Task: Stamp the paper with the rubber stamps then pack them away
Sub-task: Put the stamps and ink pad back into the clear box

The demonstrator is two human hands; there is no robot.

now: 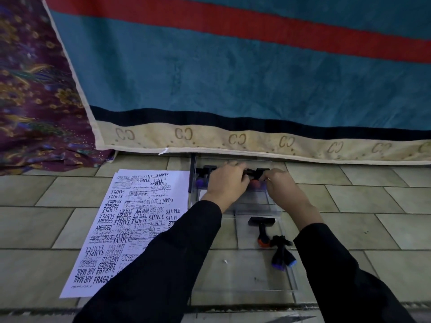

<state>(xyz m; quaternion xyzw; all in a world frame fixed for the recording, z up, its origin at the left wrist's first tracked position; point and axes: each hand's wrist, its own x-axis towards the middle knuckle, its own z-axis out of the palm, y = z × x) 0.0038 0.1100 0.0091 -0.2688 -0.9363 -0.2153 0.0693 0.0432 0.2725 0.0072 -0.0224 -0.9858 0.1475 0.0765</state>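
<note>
Hands are meeting at the far end of the clear box [250, 206]. Left hand [225, 184] is curling its fingers over a black stamp [253, 171]. Right hand [281, 186] is pinching the same black bar from the other side, fingers bent. Whether that bar is 1 stamp or 2 set end to end, cannot tell, since the knuckles are covering the join. An orange knob [254, 183] is showing in the gap between the hands. A purple knob [200, 182] is sitting just left of the left hand, with another black stamp head [206, 169] above it.

Step in hand, as I am reading it: packing away, with the hands seating a stamp into the row along the box's far wall. Stamping is looking finished. The paper [140, 217], lying on the tiled floor [46, 229] just left of the box, is carrying crowded prints almost edge to edge.

Nearer the person, 3 stamps are lying loose on a clear lid [233, 276], not yet packed: 1 orange-ended stamp [262, 229] and 2 blue-ended stamps [282, 255] crossing each other.

Next move is probably calling for a release once the stamp is sitting level. After that, a reach back for a loose one, lifting it clear of its neighbours.

Beyond the box, a teal blanket [233, 78] is hanging down to the floor right behind its far wall.
</note>
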